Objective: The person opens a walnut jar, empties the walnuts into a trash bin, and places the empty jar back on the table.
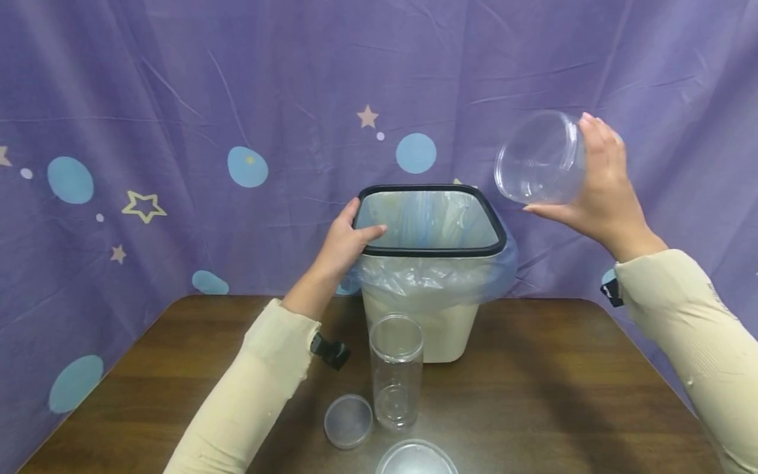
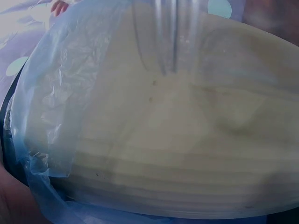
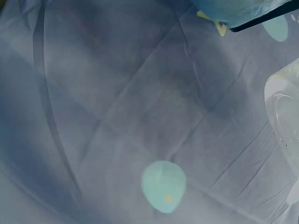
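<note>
Purple cloth (image 1: 177, 79) printed with stars and blue dots hangs behind a dark wooden table (image 1: 562, 395). At the table's 12 o'clock stands a cream bin (image 1: 441, 329) with a black rim (image 1: 494, 220) and a clear blue liner (image 1: 426, 280) folded over that rim.

Left hand (image 1: 346, 243): arm extended forward, sleeve cream, fingers curled over the rim at its 9 o'clock corner, thumb inside the opening. The hand grips the rim. The left wrist view shows only the liner (image 2: 51, 102) and the bin wall (image 2: 177, 149) close up.

Right hand (image 1: 604, 184): raised, at 2 o'clock from the bin and above rim level, fingers wrapped round a clear jar (image 1: 539, 158). The jar is transparent, round and tipped on its side, one end facing 9 o'clock towards the bin opening (contents: none visible). It lies at the hand's 9 o'clock, held by one end between fingers above and thumb below.

A tall clear jar (image 1: 395, 372) stands upright near 6 o'clock from the bin. A small round lid (image 1: 348, 421) lies at its 8 o'clock, and a larger lid (image 1: 416, 459) at the table's near edge.
</note>
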Demonstrator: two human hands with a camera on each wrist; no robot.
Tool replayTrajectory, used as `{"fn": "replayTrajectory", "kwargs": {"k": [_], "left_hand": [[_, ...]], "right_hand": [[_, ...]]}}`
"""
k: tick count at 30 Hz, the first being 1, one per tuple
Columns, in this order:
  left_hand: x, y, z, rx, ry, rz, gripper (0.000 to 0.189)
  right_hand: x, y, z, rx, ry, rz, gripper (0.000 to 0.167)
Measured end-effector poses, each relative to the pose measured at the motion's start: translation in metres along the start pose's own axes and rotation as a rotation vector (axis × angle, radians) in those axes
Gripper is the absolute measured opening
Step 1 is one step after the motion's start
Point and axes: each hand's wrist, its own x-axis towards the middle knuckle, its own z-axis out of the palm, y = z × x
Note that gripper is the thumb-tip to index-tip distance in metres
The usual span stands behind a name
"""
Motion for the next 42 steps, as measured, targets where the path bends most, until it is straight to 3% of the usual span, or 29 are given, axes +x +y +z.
{"fn": "replayTrajectory", "kwargs": {"k": [3, 9, 12, 19, 23, 27, 34, 38, 42], "left_hand": [[0.001, -0.001, 0.0, 0.003, 0.0, 0.003, 0.082], [0.001, -0.002, 0.001, -0.002, -0.002, -0.007, 0.082], [0.0, -0.001, 0.001, -0.004, -0.004, -0.012, 0.082], [0.001, 0.0, 0.0, -0.017, 0.006, -0.007, 0.081], [0.001, 0.0, 0.001, -0.02, 0.007, -0.002, 0.082], [0.0, 0.0, 0.0, -0.022, 0.009, 0.004, 0.082], [-0.001, 0.0, 0.0, -0.022, 0.007, 0.005, 0.081], [0.0, -0.001, 0.0, -0.02, 0.004, 0.002, 0.081], [0.0, -0.001, 0.001, -0.01, 0.0, 0.006, 0.081]], "right_hand": [[-0.013, 0.001, -0.001, 0.038, 0.044, 0.118, 0.122], [-0.043, -0.004, -0.008, 0.109, 0.086, 0.46, 0.124], [-0.055, -0.01, -0.011, 0.157, 0.129, 0.572, 0.127], [-0.07, -0.033, -0.013, 0.368, 0.25, 0.68, 0.113], [-0.088, -0.038, -0.009, 0.575, 0.326, 0.741, 0.107], [-0.108, -0.039, -0.003, 0.814, 0.403, 0.777, 0.104], [-0.135, -0.056, -0.006, 0.987, 0.383, 0.816, 0.095], [-0.152, -0.061, -0.006, 1.095, 0.329, 0.746, 0.088], [-0.172, -0.06, -0.004, 1.235, 0.234, 0.588, 0.084]]}}
